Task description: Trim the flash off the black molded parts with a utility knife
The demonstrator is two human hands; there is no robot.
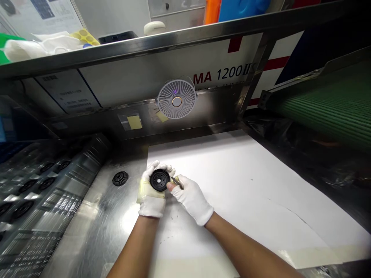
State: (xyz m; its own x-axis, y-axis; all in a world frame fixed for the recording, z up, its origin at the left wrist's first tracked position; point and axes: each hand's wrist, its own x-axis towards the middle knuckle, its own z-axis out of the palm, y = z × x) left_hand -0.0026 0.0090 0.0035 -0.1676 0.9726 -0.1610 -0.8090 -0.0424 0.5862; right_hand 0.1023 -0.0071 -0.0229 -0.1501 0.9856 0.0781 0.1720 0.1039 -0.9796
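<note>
My left hand (pixel 151 193), in a white glove with yellowed patches, is wrapped round a round black plastic part (pixel 159 180). The part's face, with a pale hole at its centre, is turned up toward me. My right hand (pixel 189 195), gloved with the thumb tip bare, is closed on a small dark blade-like tool (pixel 177 183) beside the part's right rim. Whether the tool touches the rim I cannot tell. To the left, a second black ribbed part (pixel 119 178) lies on the metal table.
White paper (pixel 232 193) covers much of the metal table (pixel 107 216). Clear trays (pixel 58 185) holding several black parts stand at left. A small white fan (pixel 176 99) is at the back, under a metal shelf (pixel 174 38). A green conveyor belt (pixel 327 100) is at right.
</note>
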